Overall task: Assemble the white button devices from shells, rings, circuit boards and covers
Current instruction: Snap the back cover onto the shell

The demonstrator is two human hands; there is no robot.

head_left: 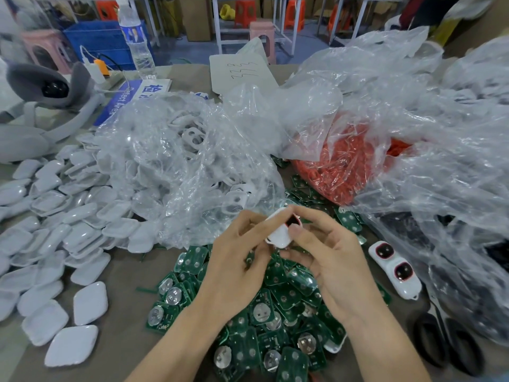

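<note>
Both hands meet over a heap of green circuit boards [278,312]. My left hand [237,260] and my right hand [327,257] together grip one white shell [278,235], and a red ring with a dark button [293,221] shows at its upper end. My right thumb presses on the shell just below that ring. A finished white device [394,268] with two red-ringed dark buttons lies on the table to the right. White covers [68,244] are spread across the left of the table.
A clear bag of white shells [192,161] lies behind my hands, and a bag of red rings [338,166] sits to the right. More crumpled clear bags [440,133] fill the right side. Black-handled scissors [449,346] lie at the lower right. A water bottle [137,42] stands at the back.
</note>
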